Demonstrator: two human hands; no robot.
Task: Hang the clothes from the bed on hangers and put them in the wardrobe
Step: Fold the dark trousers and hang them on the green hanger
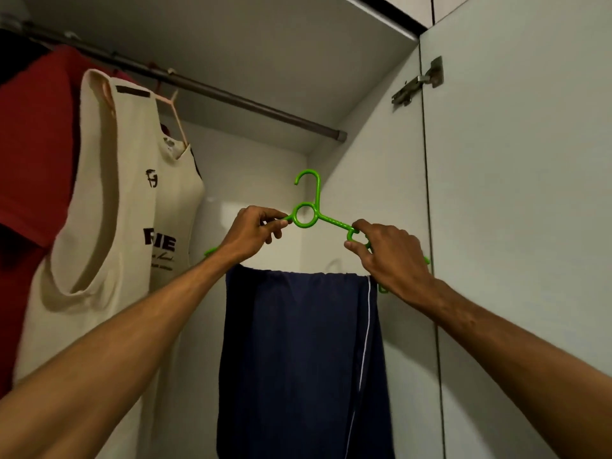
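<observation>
At the left end of the rail (251,103), a red garment (33,154) is seen hanging against the left edge of the wardrobe (371,160), and just to its right a cream sleeveless top (132,210) with dark lettering is hung on a pale pink hanger (172,107), whose hook is hidden behind the rail. The rest of the rail, out to its right end at the wardrobe's side wall, is left bare. Below that bare stretch, a green hanger (332,222) is held up in both hands, its hook upright, turned to the left and well short of the rail. The left hand (251,233) is closed in a pinch on the hanger's left arm, just beside the round ring under the hook, with the remaining fingers curled beneath. The navy trousers (298,359) are folded over the hanger's lower bar and hang straight down between the two forearms, a thin white stripe running down their right side. The right hand (390,256) is closed on the hanger's right arm, thumb and fingers curled round a small loop in it. To the right, a metal hinge (418,81) is fixed at the upper front edge of the wardrobe's side wall, and the open door (530,193) fills the right side of the view.
</observation>
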